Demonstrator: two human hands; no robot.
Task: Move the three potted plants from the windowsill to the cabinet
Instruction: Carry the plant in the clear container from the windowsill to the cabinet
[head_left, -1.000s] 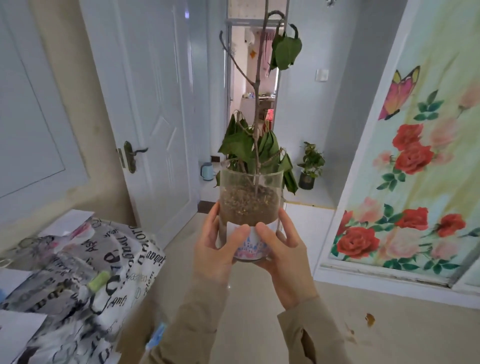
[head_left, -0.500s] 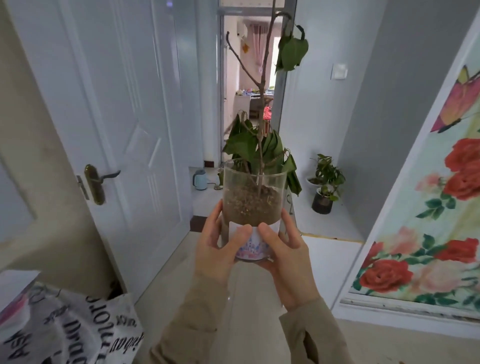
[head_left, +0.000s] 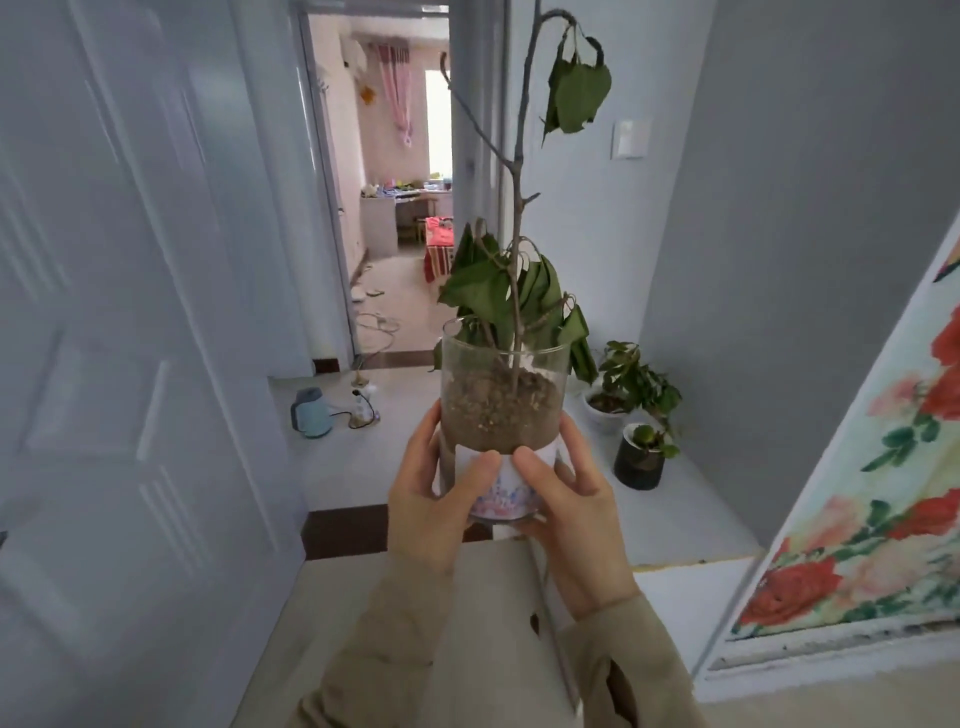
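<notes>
glass jar (head_left: 501, 410): clear cylinder, gritty brown soil, thin woody stem, limp green leaves, held upright mid-air facing doorway | left hand (head_left: 428, 512) and right hand (head_left: 574, 525): wrapped round its base, thumbs on printed label | ledge (head_left: 691, 519): white pot (head_left: 605, 413), glossy black pot (head_left: 638, 462), both leafy

Floor (head_left: 395, 467): apparent kettle (head_left: 311, 414), black pot (head_left: 638, 467)

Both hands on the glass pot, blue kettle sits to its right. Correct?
Not quite. The kettle sits to the left of the pot, not the right, as the head view shows. The rest holds: the left hand and right hand both hold the pot.
</notes>
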